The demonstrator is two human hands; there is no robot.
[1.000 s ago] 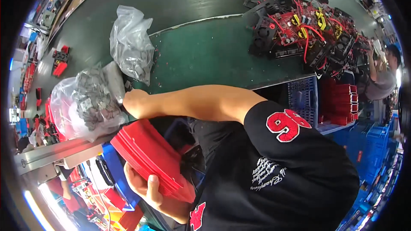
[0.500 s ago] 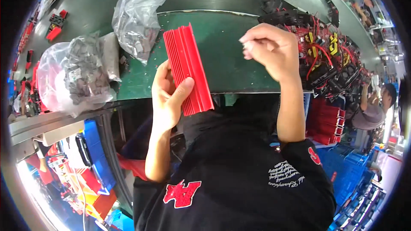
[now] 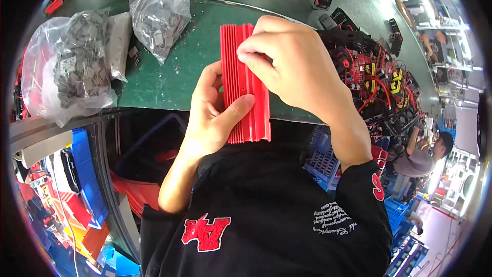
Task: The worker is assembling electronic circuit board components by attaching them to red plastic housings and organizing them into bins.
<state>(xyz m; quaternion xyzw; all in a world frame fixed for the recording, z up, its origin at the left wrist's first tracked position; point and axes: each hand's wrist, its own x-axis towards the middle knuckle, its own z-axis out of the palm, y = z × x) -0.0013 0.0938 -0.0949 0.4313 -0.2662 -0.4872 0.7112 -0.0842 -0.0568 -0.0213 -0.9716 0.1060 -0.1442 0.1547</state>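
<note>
My left hand (image 3: 207, 123) grips a red finned metal casing (image 3: 233, 74), thumb across its face and fingers behind its left side. The casing stands lengthwise, its upper part over the green mat (image 3: 205, 36) and its lower end past the table's near edge. Over the casing's upper right part is my right hand (image 3: 294, 64). Its thumb and forefinger are pinched together against or just above the surface. Whatever lies between those fingertips is too small or hidden to make out. The hand covers the casing's upper right edge.
Left on the table lie clear plastic bags (image 3: 84, 66) of small grey parts, another such bag (image 3: 159, 20) behind them. Red circuit assemblies with black fans and wires (image 3: 379, 79) are heaped at the right. Beyond the heap, a person (image 3: 423, 156) sits at the far right.
My right hand has come left and down from the side onto the casing's upper part. The casing has turned more upright and shifted slightly right in view with my left hand.
</note>
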